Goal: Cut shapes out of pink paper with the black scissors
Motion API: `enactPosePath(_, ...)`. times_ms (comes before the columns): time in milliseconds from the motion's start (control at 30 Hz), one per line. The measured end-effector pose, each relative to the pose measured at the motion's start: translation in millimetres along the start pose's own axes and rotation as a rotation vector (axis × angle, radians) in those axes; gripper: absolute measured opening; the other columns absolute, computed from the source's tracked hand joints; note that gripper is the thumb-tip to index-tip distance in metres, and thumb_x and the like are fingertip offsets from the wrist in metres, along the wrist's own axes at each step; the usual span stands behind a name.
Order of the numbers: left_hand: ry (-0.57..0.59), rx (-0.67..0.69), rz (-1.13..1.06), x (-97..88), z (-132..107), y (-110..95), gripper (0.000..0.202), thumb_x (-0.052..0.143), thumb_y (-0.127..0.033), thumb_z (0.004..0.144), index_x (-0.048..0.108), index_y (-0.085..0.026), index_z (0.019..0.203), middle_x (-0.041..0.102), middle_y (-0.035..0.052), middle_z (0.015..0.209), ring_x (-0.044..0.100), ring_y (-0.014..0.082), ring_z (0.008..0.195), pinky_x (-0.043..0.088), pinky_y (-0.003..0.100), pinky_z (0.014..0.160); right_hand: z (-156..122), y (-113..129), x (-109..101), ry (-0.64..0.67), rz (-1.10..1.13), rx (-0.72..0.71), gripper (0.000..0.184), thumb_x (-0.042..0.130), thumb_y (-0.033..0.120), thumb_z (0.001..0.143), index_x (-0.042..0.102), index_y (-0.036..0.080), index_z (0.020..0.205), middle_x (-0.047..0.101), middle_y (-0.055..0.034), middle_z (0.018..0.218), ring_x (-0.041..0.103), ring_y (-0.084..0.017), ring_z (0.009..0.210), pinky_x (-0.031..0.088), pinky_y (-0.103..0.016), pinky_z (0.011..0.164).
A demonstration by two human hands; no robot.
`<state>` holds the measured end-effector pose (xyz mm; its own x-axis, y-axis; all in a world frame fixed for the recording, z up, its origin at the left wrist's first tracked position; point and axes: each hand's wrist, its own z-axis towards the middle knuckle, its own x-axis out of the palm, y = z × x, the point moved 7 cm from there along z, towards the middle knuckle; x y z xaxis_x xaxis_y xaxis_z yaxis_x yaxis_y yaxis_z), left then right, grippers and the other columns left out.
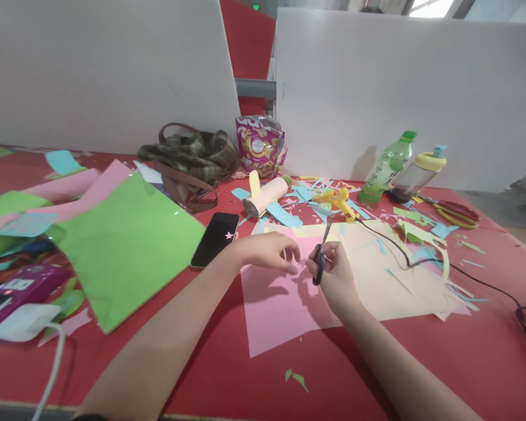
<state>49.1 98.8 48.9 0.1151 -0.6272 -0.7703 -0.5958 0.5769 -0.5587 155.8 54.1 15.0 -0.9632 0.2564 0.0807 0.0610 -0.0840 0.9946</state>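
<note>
My right hand (335, 275) grips a small pair of scissors (319, 266) with dark handles, the blades pointing up and away from me. My left hand (272, 251) hovers just left of the scissors, its fingers bent and apart, with nothing visible between them. Beneath both hands lies a sheet of pink paper (267, 316), overlapping a larger cream sheet (377, 292). Beyond the hands is a pale pink paper roll (267, 197) with blue and yellow paper pieces on it. A yellow glue gun (336, 202) lies to its right.
Left of my hands is a phone (214, 238) beside green sheets (131, 245). A bag (193, 155) and a purple snack packet (262, 146) stand at the back. On the right are a green bottle (388, 166), a lidded jar (418, 175), red-handled scissors (458, 213) and a black cord (386, 237).
</note>
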Motion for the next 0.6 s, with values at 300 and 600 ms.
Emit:
enactPosePath(300, -0.106, 0.047, 0.041, -2.4, 1.1, -10.8, 0.015, 0.045, -0.025, 0.070, 0.057, -0.016, 0.071, 0.060, 0.0020, 0.075, 0.053, 0.0124, 0.067, 0.035, 0.019, 0.054, -1.4, -2.3, 1.9, 0.017, -0.050, 0.001, 0.026, 0.054, 0.009, 0.058, 0.037, 0.023, 0.072, 0.050, 0.0045, 0.067, 0.047, -0.011, 0.060, 0.035, -0.020, 0.045)
enactPosePath(600, -0.203, -0.135, 0.141, -14.4, 0.7, 17.2, 0.017, 0.040, -0.016, 0.067, 0.057, -0.015, 0.066, 0.060, 0.0041, 0.074, 0.050, 0.0128, 0.064, 0.033, 0.020, 0.050, 5.0, 0.5, -3.6, 0.025, -0.061, 0.030, 0.021, 0.056, 0.024, 0.067, 0.035, 0.023, 0.071, 0.042, 0.0079, 0.057, 0.044, -0.009, 0.049, 0.034, -0.020, 0.044)
